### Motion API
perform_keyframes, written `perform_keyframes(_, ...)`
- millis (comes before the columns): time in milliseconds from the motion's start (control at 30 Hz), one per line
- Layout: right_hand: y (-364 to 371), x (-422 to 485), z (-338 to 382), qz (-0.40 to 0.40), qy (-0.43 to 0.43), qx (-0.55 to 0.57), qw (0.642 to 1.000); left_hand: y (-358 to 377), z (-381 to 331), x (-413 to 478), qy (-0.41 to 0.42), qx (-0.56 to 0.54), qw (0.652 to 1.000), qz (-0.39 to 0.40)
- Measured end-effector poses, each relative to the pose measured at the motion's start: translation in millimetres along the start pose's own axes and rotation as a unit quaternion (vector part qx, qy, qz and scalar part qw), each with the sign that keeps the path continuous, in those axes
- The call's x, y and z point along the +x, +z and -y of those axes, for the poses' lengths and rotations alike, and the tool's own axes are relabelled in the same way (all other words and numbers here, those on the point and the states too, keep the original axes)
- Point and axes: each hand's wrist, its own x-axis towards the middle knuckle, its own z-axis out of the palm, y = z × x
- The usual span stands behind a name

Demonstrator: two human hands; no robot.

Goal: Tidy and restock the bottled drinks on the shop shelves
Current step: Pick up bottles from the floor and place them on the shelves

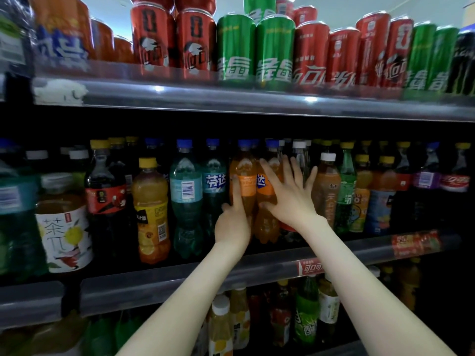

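1. Head view: two orange soda bottles are standing side by side in the front row of the middle shelf (180, 276), touching each other, one on the left (244, 165) and one on the right (266, 224).
2. The left hand (232, 223) is laying its index finger (236, 191) straight up the left bottle's label, with the thumb sticking out to the side. The other fingers are folding low beside the bottle; I cannot tell whether they are gripping it.
3. The right hand (289, 196) is spreading its fingers wide and pressing flat on the right bottle.
4. A teal bottle (186, 191) is standing to the left of the pair, and a brown tea bottle (326, 186) to the right.
5. Red and green cans (275, 47) are lining the shelf above.
6. More bottles (305, 317) are standing on the shelf below.
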Motion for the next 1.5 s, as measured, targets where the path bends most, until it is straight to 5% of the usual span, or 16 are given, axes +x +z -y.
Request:
perform_keyframes(100, -3, -12, -12, -0.091, 0.046, 0.068, 0.992, 5, 3, -3, 0.005, -0.023, 1.0, -0.004)
perform_keyframes(200, 1, -30, -32, -0.184, 0.197, 0.141, 0.953, 16, 2, -12, 0.036, -0.024, 0.999, -0.031)
perform_keyframes(333, 7, -42, -53, -0.123, 0.274, 0.277, 0.912, 31, -7, -17, 0.06, -0.012, 0.998, -0.028)
perform_keyframes(600, -1, -37, -72, -0.036, 0.346, 0.25, 0.904, 34, -11, -17, 0.048, 0.012, 0.999, -0.02)
perform_keyframes(767, -3, -46, -74, -0.036, 0.344, 0.319, 0.882, 30, -10, -20, 0.053, 0.002, 0.999, -0.011)
perform_keyframes(900, -6, -67, -62, -0.119, 0.31, 0.355, 0.874, 26, -12, -27, 0.07, 0.022, 0.997, -0.028)
perform_keyframes(1133, -46, -95, -29, -0.222, 0.201, 0.415, 0.859, 14, -28, -52, 0.231, -0.104, 0.966, -0.046)
perform_keyframes(1267, -73, -108, -7, -0.142, 0.151, 0.456, 0.865, 0, -45, -74, 0.246, -0.237, 0.94, -0.009)
perform_keyframes(1433, -75, -132, 8, 0.046, 0.089, 0.535, 0.839, -2, -32, -103, 0.128, -0.307, 0.942, 0.036)
perform_keyframes(1500, -71, -132, -2, 0.051, 0.111, 0.552, 0.825, 1, -25, -105, 0.095, -0.324, 0.941, 0.034)
